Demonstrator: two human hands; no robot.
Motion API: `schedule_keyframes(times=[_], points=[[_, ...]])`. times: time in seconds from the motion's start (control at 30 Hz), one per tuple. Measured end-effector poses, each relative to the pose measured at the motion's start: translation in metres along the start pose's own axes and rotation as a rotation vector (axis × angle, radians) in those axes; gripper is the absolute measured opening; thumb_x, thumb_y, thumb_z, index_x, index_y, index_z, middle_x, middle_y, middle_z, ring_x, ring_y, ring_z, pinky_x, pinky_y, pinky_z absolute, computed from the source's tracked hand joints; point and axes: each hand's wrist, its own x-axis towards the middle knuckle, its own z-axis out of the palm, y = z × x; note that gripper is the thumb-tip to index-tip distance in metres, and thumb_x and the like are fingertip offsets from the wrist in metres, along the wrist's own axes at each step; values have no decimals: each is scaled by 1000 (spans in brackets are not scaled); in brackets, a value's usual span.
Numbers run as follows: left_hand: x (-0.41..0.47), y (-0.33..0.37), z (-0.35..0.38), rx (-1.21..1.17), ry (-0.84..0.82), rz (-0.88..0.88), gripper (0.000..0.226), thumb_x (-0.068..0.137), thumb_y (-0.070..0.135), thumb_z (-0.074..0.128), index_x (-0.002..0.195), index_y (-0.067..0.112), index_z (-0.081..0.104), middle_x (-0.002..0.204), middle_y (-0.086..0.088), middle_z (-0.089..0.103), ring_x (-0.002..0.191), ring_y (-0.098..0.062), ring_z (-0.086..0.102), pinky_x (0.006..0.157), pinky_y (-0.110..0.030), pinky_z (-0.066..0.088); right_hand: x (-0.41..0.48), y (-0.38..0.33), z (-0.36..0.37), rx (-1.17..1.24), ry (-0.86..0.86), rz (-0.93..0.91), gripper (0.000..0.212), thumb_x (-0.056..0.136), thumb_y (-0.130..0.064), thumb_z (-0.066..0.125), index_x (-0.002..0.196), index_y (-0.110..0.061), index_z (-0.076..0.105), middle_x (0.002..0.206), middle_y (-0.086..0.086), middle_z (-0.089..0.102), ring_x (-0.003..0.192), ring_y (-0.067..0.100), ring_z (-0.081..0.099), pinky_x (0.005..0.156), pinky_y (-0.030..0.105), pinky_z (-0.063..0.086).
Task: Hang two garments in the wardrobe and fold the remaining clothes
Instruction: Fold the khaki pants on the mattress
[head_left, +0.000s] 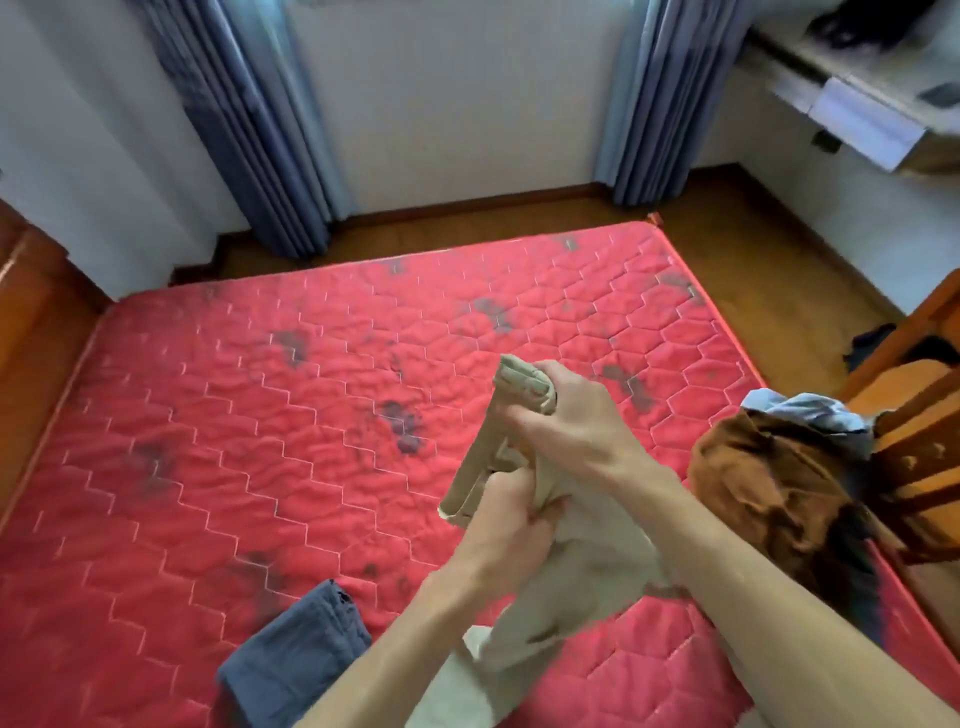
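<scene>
Over red mattress (260, 415), beige garment (587, 566) held aloft: right hand (566, 421) clenches bunched end, left hand (506, 525) pinches edge (likely aligning for fold); 1 blue piece (296, 660) lies folded.

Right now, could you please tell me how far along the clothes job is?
Done: one blue garment lies folded on the mattress. In hand: the left hand and right hand both grip a beige garment. Left: the brown garment and light blue garment heaped at the mattress edge. Hanging cannot be judged here.
</scene>
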Motion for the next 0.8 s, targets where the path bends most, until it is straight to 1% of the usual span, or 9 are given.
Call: schedule_keyframes(times=[0.07,0.13,0.27,0.37,0.47,0.53,0.67,0.73,0.8], points=[[-4,35,-21,-6,8,61,42,82,-11,60,87,29,67,78,24,68,76,10,60,71,-17,49,-4,-38,-16,-46,100,-97,9,65,-26,46,62,-18,48,60,-2,52,62,23,50,56,37,37],[-8,70,-49,-106,-26,126,39,87,-4,63,106,30,69,90,20,71,86,2,63,78,-21,52,-9,-71,-34,-3,178,-193,5,58,-18,41,55,-18,45,55,-5,46,54,15,41,52,33,32],[-19,109,-110,-282,9,146,34,91,39,59,115,18,71,111,-2,74,104,-13,67,96,-38,53,-20,-128,-73,72,302,-316,9,71,-3,56,74,0,64,65,15,59,60,14,50,57,39,46],[-25,114,-156,-20,328,300,37,88,32,66,121,16,66,120,-2,69,112,-13,65,99,-46,51,-34,-174,-103,154,342,-404,15,81,-4,65,88,10,65,69,19,57,67,17,47,62,36,40],[-22,116,-200,338,448,345,82,75,45,79,146,27,42,155,-6,35,145,-17,32,116,-37,30,-61,-225,-133,321,371,-503,20,83,-17,74,88,2,73,75,12,60,79,10,49,71,29,39],[-21,119,-223,430,390,282,110,60,62,84,152,33,30,158,-5,31,146,-19,31,115,-40,32,-77,-251,-151,409,389,-550,8,86,-14,75,80,-19,75,78,-3,66,74,2,56,70,22,44],[-28,134,-244,451,309,303,104,53,42,89,143,47,37,123,13,61,109,-9,63,88,-35,55,-96,-288,-179,535,453,-620,16,88,-14,74,75,-24,72,67,-15,69,71,0,65,71,23,54],[-34,144,-250,488,278,332,109,52,35,86,145,50,31,132,12,54,114,-12,59,90,-32,54,-102,-299,-190,590,478,-612,12,86,-17,76,75,-20,73,76,-7,70,81,10,67,83,41,57],[-38,148,-257,646,233,332,135,51,32,83,157,39,0,150,9,32,130,-10,40,102,-32,44,-107,-305,-199,660,467,-595,12,87,-17,76,76,-20,73,80,-5,71,85,15,67,91,44,56]])
